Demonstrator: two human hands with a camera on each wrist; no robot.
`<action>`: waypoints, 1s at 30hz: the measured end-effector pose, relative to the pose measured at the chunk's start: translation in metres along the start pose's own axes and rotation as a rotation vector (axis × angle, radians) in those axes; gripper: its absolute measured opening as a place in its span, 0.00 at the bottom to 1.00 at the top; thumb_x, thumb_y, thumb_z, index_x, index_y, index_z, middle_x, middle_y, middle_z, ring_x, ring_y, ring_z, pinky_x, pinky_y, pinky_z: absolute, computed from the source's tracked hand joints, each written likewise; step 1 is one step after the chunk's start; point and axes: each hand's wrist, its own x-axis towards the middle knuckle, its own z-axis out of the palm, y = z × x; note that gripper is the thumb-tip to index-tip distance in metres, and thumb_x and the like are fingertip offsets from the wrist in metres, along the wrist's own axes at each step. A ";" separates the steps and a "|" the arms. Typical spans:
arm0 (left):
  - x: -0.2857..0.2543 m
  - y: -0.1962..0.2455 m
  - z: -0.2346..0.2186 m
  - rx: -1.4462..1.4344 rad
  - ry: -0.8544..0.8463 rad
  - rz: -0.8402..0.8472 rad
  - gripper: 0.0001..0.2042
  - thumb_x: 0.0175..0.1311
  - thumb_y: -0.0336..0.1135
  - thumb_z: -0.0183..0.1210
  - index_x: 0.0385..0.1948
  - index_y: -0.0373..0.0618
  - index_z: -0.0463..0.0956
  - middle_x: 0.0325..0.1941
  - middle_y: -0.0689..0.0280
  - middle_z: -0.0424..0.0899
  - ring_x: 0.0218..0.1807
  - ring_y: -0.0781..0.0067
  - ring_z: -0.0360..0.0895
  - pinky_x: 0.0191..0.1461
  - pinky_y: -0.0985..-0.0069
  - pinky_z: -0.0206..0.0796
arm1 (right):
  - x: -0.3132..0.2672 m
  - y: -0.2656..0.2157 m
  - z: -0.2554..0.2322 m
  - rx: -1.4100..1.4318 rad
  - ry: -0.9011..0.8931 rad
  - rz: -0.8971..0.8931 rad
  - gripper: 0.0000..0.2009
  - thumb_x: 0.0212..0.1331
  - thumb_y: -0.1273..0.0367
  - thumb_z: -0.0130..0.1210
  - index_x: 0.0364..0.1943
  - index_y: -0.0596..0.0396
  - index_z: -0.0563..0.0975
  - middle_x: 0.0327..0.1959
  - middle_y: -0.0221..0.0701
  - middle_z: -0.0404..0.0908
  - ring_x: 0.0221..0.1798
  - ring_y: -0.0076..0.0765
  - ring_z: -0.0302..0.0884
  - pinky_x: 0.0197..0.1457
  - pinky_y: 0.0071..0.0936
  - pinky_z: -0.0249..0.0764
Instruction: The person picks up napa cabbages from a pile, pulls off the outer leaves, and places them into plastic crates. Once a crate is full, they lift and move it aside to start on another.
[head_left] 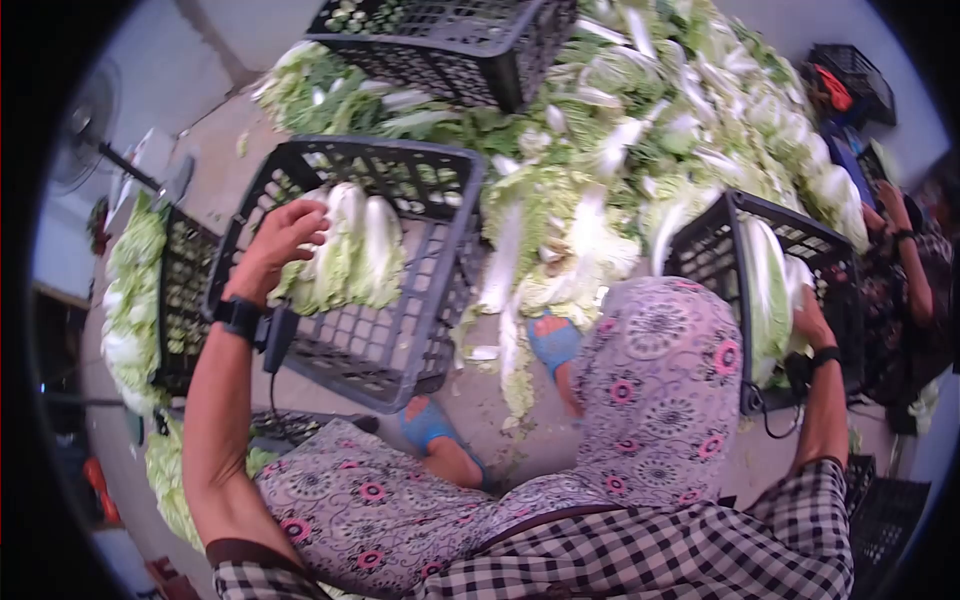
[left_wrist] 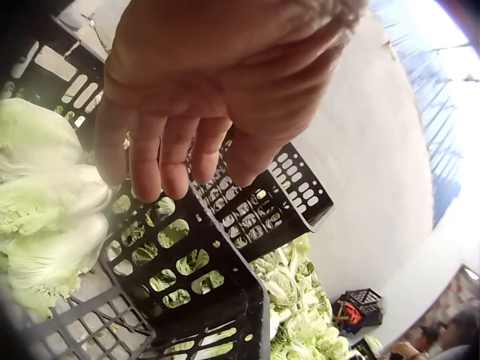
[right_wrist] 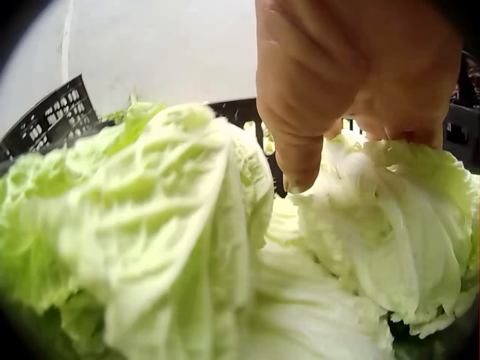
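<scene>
My left hand (head_left: 285,242) hovers over the left black crate (head_left: 420,385), its fingers loosely bent and holding nothing. Beneath and beside it, several cabbages (head_left: 345,250) lie together at one end of that crate; the left wrist view shows the cabbages (left_wrist: 52,202) apart from the hand (left_wrist: 217,82). At the right crate (head_left: 735,207), my right hand (head_left: 810,318) reaches in beside cabbages (head_left: 765,290). In the right wrist view the hand (right_wrist: 360,82) grips the top of a cabbage (right_wrist: 382,217), thumb on the near side, fingertips hidden behind it. Another cabbage (right_wrist: 172,225) lies alongside.
A large heap of cabbages and loose leaves (head_left: 690,120) fills the back. Another crate (head_left: 430,60) stands on it. At the far left are a full crate (head_left: 180,300) and a fan (head_left: 85,120). Another person's arm (head_left: 905,260) is at the right. Leaves (head_left: 510,360) lie on the floor.
</scene>
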 end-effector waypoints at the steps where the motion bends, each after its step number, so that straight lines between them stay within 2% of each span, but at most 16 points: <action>1: 0.000 -0.005 -0.004 -0.013 0.013 -0.004 0.16 0.59 0.46 0.56 0.44 0.49 0.73 0.36 0.74 0.77 0.35 0.84 0.73 0.36 0.83 0.65 | -0.007 -0.004 -0.016 0.108 -0.083 0.065 0.38 0.46 0.61 0.58 0.63 0.61 0.57 0.51 0.49 0.72 0.52 0.45 0.72 0.55 0.34 0.68; 2: 0.000 -0.010 -0.009 -0.017 0.030 -0.014 0.16 0.59 0.46 0.56 0.43 0.49 0.73 0.36 0.74 0.77 0.35 0.83 0.73 0.35 0.82 0.64 | -0.014 -0.010 -0.033 0.211 -0.160 0.138 0.36 0.46 0.64 0.56 0.62 0.61 0.58 0.48 0.45 0.74 0.51 0.41 0.72 0.53 0.32 0.68; 3: 0.002 -0.016 -0.015 -0.025 0.043 -0.019 0.15 0.59 0.46 0.56 0.43 0.50 0.73 0.36 0.75 0.77 0.36 0.83 0.73 0.35 0.82 0.64 | -0.010 -0.002 -0.040 0.077 -0.044 0.054 0.33 0.47 0.66 0.54 0.60 0.61 0.62 0.46 0.42 0.76 0.49 0.36 0.72 0.52 0.30 0.68; 5: 0.004 -0.024 -0.023 -0.025 0.092 -0.060 0.14 0.58 0.46 0.56 0.41 0.50 0.73 0.36 0.75 0.76 0.35 0.83 0.72 0.34 0.82 0.63 | 0.000 -0.005 -0.073 -0.005 -0.144 -0.047 0.28 0.47 0.68 0.52 0.58 0.61 0.66 0.48 0.43 0.75 0.49 0.35 0.72 0.54 0.30 0.66; 8: 0.003 -0.033 -0.034 -0.018 0.170 -0.038 0.13 0.57 0.46 0.57 0.38 0.51 0.74 0.34 0.77 0.75 0.34 0.82 0.70 0.35 0.79 0.63 | 0.012 -0.049 -0.088 0.047 0.297 -0.325 0.25 0.51 0.69 0.49 0.55 0.67 0.66 0.54 0.47 0.71 0.59 0.42 0.67 0.63 0.32 0.59; 9: 0.005 -0.038 -0.037 -0.017 0.197 -0.047 0.13 0.57 0.46 0.57 0.38 0.51 0.74 0.34 0.76 0.75 0.34 0.82 0.70 0.35 0.78 0.63 | 0.009 -0.084 -0.100 0.080 0.210 -0.395 0.25 0.55 0.68 0.49 0.56 0.68 0.65 0.57 0.48 0.68 0.63 0.43 0.63 0.66 0.33 0.56; 10: 0.003 -0.040 -0.039 -0.026 0.218 -0.054 0.12 0.57 0.46 0.57 0.37 0.51 0.74 0.34 0.76 0.75 0.34 0.81 0.70 0.35 0.78 0.63 | 0.008 -0.113 -0.096 0.214 0.290 -0.471 0.23 0.57 0.69 0.49 0.56 0.68 0.65 0.57 0.48 0.68 0.62 0.43 0.64 0.66 0.33 0.57; 12: 0.003 -0.043 -0.039 -0.026 0.265 -0.087 0.11 0.56 0.45 0.58 0.36 0.51 0.75 0.31 0.77 0.74 0.33 0.82 0.69 0.35 0.78 0.62 | -0.023 -0.208 -0.097 0.346 0.212 -0.581 0.22 0.59 0.68 0.49 0.56 0.65 0.66 0.55 0.46 0.70 0.61 0.41 0.65 0.65 0.33 0.58; 14: 0.006 -0.050 -0.043 -0.014 0.278 -0.098 0.10 0.56 0.43 0.58 0.35 0.51 0.75 0.29 0.76 0.74 0.31 0.82 0.68 0.34 0.79 0.62 | -0.057 -0.295 -0.102 0.133 0.180 -0.660 0.21 0.58 0.69 0.50 0.56 0.61 0.68 0.52 0.42 0.74 0.58 0.38 0.68 0.63 0.32 0.60; 18: 0.011 -0.070 -0.061 -0.008 0.346 -0.046 0.12 0.55 0.40 0.59 0.36 0.43 0.76 0.29 0.72 0.76 0.30 0.81 0.69 0.34 0.80 0.62 | -0.091 -0.407 -0.082 0.190 0.044 -0.963 0.21 0.53 0.72 0.55 0.54 0.60 0.70 0.48 0.38 0.77 0.51 0.35 0.73 0.58 0.30 0.65; 20: 0.017 -0.081 -0.070 0.028 0.400 0.005 0.14 0.55 0.37 0.60 0.38 0.36 0.75 0.33 0.66 0.79 0.34 0.77 0.73 0.39 0.78 0.66 | -0.095 -0.444 -0.068 0.118 -0.015 -1.059 0.21 0.52 0.71 0.56 0.53 0.60 0.71 0.47 0.39 0.77 0.50 0.36 0.73 0.57 0.31 0.66; 21: 0.021 -0.090 -0.075 0.056 0.418 0.012 0.15 0.54 0.37 0.60 0.38 0.35 0.75 0.33 0.65 0.80 0.35 0.76 0.74 0.41 0.77 0.66 | -0.091 -0.458 -0.060 0.043 -0.028 -1.091 0.21 0.52 0.69 0.56 0.52 0.60 0.71 0.47 0.40 0.78 0.49 0.37 0.73 0.57 0.32 0.66; 22: 0.024 -0.098 -0.081 0.084 0.434 0.019 0.15 0.54 0.36 0.59 0.39 0.35 0.75 0.34 0.64 0.80 0.36 0.75 0.74 0.42 0.77 0.66 | -0.089 -0.473 -0.053 0.036 -0.063 -1.136 0.22 0.53 0.64 0.56 0.51 0.61 0.71 0.46 0.43 0.78 0.49 0.42 0.74 0.56 0.34 0.67; 25: 0.031 -0.118 -0.093 0.116 0.473 0.027 0.17 0.53 0.37 0.60 0.40 0.34 0.75 0.35 0.62 0.80 0.37 0.73 0.75 0.44 0.76 0.66 | -0.100 -0.512 -0.046 0.027 -0.145 -1.188 0.23 0.53 0.61 0.55 0.50 0.61 0.71 0.44 0.45 0.78 0.48 0.47 0.75 0.54 0.36 0.68; 29: 0.042 -0.127 -0.100 0.239 0.542 -0.039 0.21 0.51 0.41 0.60 0.43 0.35 0.75 0.40 0.56 0.81 0.42 0.65 0.77 0.48 0.73 0.67 | -0.092 -0.552 -0.025 0.014 -0.202 -1.324 0.23 0.54 0.59 0.55 0.49 0.62 0.71 0.44 0.46 0.78 0.48 0.48 0.76 0.52 0.38 0.70; 30: 0.051 -0.137 -0.103 0.311 0.543 -0.043 0.22 0.51 0.42 0.61 0.44 0.35 0.74 0.42 0.55 0.80 0.45 0.62 0.77 0.50 0.71 0.66 | -0.096 -0.561 -0.022 -0.007 -0.234 -1.297 0.22 0.52 0.61 0.56 0.49 0.62 0.71 0.43 0.46 0.78 0.47 0.49 0.75 0.52 0.38 0.70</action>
